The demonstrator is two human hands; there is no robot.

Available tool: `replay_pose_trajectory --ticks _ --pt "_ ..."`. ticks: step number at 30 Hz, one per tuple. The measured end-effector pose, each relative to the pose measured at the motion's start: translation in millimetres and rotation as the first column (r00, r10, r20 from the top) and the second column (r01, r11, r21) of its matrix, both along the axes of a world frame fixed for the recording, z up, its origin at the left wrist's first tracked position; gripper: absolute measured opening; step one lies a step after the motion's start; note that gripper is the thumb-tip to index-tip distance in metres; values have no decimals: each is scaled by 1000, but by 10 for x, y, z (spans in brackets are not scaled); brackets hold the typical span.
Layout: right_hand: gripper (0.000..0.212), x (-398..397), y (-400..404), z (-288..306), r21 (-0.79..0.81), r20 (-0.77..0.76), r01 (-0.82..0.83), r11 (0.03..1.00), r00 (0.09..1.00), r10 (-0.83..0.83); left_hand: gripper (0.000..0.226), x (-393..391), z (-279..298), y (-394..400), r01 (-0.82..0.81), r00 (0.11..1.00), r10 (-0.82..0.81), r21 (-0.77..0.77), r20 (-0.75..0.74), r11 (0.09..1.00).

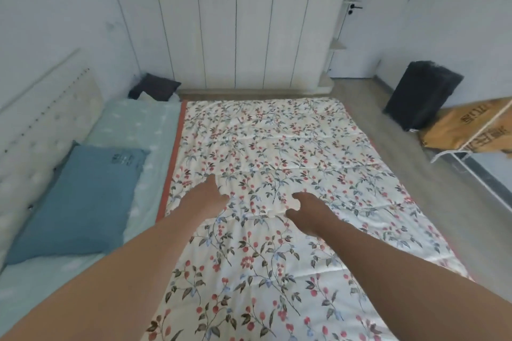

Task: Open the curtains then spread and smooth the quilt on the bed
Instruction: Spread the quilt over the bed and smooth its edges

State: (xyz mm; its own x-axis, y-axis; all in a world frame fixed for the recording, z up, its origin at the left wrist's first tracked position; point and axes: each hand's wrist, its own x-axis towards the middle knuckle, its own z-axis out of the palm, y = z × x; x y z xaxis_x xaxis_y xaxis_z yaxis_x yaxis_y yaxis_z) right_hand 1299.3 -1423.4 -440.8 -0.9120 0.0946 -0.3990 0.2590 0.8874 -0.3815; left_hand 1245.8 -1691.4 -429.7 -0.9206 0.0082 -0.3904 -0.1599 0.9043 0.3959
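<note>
A white quilt (291, 152) with red and green flower print lies spread flat over most of the bed, its orange-red border (173, 158) running along its left edge. My left hand (206, 195) lies on the quilt near that border, fingers extended against the fabric. My right hand (307, 209) is over the quilt's middle, a little to the right, fingers loosely bent with their tips on the cloth. Small creases run across the quilt around both hands. No curtains are in view.
A light green sheet (144, 130) shows at the bed's left, with a blue pillow (80, 202) and a padded headboard (36, 124). A white wardrobe (235, 22) stands behind. A black case (421, 94) and a cardboard box (471, 127) on a rack sit at right.
</note>
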Motion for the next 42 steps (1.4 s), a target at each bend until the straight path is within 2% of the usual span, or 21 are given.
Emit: replay_pose_trajectory --ticks 5,10,14,17,20,25,29,35,40,42 --pt "71 275 436 238 3 -40 117 993 992 -117 82 -35 267 673 155 988 -154 15 -22 988" --pt "70 510 868 126 12 -5 230 973 973 -230 82 60 118 1386 288 958 -288 88 -9 954" --pt "69 479 857 -175 16 66 191 982 979 -191 79 128 -229 1457 277 958 -282 89 49 957" --pt "69 323 664 -564 -9 127 128 992 984 -126 79 181 -562 1204 194 973 -204 97 112 976" --pt "68 206 347 -882 -1 175 41 999 984 -40 77 259 -839 788 97 982 -111 91 153 991" --pt "69 -50 -783 -1452 -44 212 -157 987 963 163 80 470 -1520 -522 -102 972 91 40 216 994" --pt "69 -86 -1561 -1905 -57 246 -237 970 938 244 79 700 -2099 -1390 -210 944 203 0 260 978" --pt "68 117 -2803 -2760 -54 383 -295 954 876 292 71 1253 -3082 -2729 -332 867 313 -19 387 943" --pt "62 163 -3841 -3313 -59 441 -349 935 832 338 43 1539 -3787 -3655 -484 862 456 91 220 870" --pt "59 126 -4298 -3570 -67 435 -369 927 826 360 41 1542 -4154 -3982 -491 865 468 114 182 863"
